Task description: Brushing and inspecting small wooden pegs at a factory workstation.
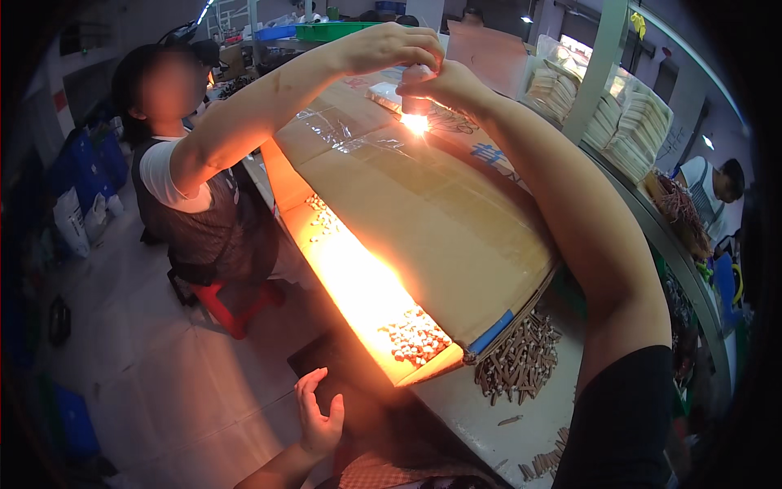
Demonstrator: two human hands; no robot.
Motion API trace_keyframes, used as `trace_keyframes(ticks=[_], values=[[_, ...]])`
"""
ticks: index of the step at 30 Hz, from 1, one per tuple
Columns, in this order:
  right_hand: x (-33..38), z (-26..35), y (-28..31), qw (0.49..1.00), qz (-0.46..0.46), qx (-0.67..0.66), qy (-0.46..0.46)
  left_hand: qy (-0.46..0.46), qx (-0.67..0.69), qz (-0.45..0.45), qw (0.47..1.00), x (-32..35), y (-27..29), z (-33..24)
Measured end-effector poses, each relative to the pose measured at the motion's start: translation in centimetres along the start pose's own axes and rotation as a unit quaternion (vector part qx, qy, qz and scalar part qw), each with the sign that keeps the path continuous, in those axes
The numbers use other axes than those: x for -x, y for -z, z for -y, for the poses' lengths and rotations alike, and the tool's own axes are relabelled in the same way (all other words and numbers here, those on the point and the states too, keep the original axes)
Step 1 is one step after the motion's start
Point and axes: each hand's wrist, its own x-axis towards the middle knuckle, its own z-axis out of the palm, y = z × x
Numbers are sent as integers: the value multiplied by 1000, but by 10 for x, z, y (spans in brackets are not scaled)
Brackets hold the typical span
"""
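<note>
The right hand [458, 85] reaches far forward, its fingers [430, 86] wrapped around a small pinkish cylindrical lamp [415, 99]. The lamp stands nearly upright, glowing end down, just above the large flat brown cardboard box [423, 220] that lies slanted on the white tabletop [472, 420]. A co-worker's hand [389, 47] closes over the lamp's top from the left. The left hand [318, 416] hangs low and near, fingers spread and holding nothing, well apart from the lamp, so the right hand is by far the nearer one. A heap of small brown sticks [517, 363] lies at the box's near corner.
</note>
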Motion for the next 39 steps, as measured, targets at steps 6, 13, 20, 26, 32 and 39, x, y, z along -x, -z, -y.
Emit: trace_keyframes(ticks=[6,13,20,26,32,39], values=[[4,7,1,1000,0,26,-18,8,5,2,1000,5,-1,4],[4,7,3,1000,7,18,-3,12,9,12,1000,10,-5,2],[2,4,2,999,14,31,-17,23,9,22,999,13,-5,1],[1,0,0,999,-6,34,6,26,10,22,999,18,-4,1],[2,4,0,1000,14,19,-4,33,8,22,999,22,-5,0],[12,10,-1,1000,27,10,11,31,3,23,999,23,-6,1]])
